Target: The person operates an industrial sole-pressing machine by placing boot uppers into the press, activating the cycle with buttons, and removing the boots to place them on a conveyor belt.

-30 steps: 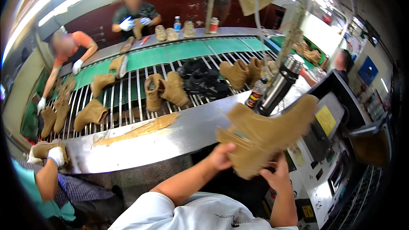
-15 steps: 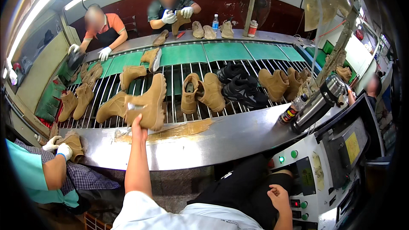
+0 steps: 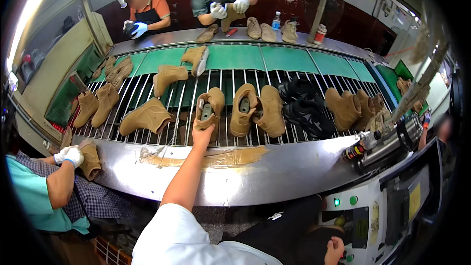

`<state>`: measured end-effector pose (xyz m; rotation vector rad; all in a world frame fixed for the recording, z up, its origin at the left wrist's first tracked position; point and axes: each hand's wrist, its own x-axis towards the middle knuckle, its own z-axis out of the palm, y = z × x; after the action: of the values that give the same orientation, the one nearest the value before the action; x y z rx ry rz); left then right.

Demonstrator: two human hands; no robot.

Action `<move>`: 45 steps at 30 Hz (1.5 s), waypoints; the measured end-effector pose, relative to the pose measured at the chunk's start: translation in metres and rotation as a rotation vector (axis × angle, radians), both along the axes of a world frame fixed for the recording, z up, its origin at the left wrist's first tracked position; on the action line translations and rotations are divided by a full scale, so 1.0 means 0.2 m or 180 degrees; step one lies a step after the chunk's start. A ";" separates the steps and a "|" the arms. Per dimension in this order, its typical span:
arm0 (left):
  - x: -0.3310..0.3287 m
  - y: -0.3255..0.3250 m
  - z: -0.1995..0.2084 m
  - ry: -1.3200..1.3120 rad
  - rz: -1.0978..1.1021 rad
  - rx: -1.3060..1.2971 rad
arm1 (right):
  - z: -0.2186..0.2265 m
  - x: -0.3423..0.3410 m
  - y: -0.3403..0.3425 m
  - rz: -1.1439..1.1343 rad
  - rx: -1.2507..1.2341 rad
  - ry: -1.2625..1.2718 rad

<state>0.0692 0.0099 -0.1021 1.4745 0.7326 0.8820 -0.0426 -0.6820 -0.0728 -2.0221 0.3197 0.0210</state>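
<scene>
Over the near edge of the rack of spaced silver metal bars (image 3: pixel 230 78), the left hand (image 3: pixel 203 135) is grasping a tan, open-topped ankle boot (image 3: pixel 217 105) by its near side, opening toward the camera. Can't tell if the boot bears on the bars or is just above them. Main risk: if it's let go tilted, or with the sole over a gap, it could tip. A push to the right could bump the upright tan boot with a gaping shaft (image 3: pixel 236 122) just beside it, and that one could shove its tan neighbour boot (image 3: pixel 271 113) toward the chunky black sneakers (image 3: pixel 309 113). A swing left has the tan boot lying on its side (image 3: pixel 142 118) in its way. The right hand (image 3: pixel 334 250) is low by the white control panel with green buttons (image 3: pixel 365 191), fingers curled — palm hidden, can't tell if it holds anything. A careless shift there could press a button. The tall steel flask (image 3: pixel 392 145) leans by the shiny metal ledge (image 3: pixel 284 159); a stray elbow could topple it.
</scene>
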 end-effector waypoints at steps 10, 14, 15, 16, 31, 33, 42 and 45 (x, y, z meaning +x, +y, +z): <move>-0.17 0.52 0.23 0.1147 -0.2315 0.0249 | -0.14 0.24 0.79 0.1015 -0.0290 -0.0273; -0.09 0.84 0.42 0.2718 -0.2394 0.0864 | -0.05 0.48 1.63 0.2588 -0.0748 -0.0632; -0.08 0.92 0.42 0.3138 -0.1727 0.1546 | -0.10 0.51 1.79 0.2826 -0.0829 -0.0891; -0.08 1.01 0.43 0.3516 -0.1007 0.2221 | -0.14 0.52 1.92 0.2906 -0.1133 -0.1154; 0.26 1.56 0.10 0.2358 0.1002 0.1070 | -0.17 0.59 2.11 0.2897 -0.1534 -0.1713; 0.18 1.59 0.12 0.2373 0.1140 0.1018 | -0.18 0.59 2.12 0.2940 -0.1461 -0.1805; -0.32 1.46 0.32 0.0089 0.0205 -0.1359 | -0.16 0.57 2.14 0.2989 -0.1393 -0.1797; -0.56 0.88 0.52 -0.0260 -0.0101 -0.1553 | -0.16 0.58 2.12 0.2900 -0.1405 -0.1711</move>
<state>-0.0428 0.1868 0.0012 1.0087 0.7943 0.6740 0.0729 -0.2581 -0.1053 -2.3384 -1.0185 -0.0287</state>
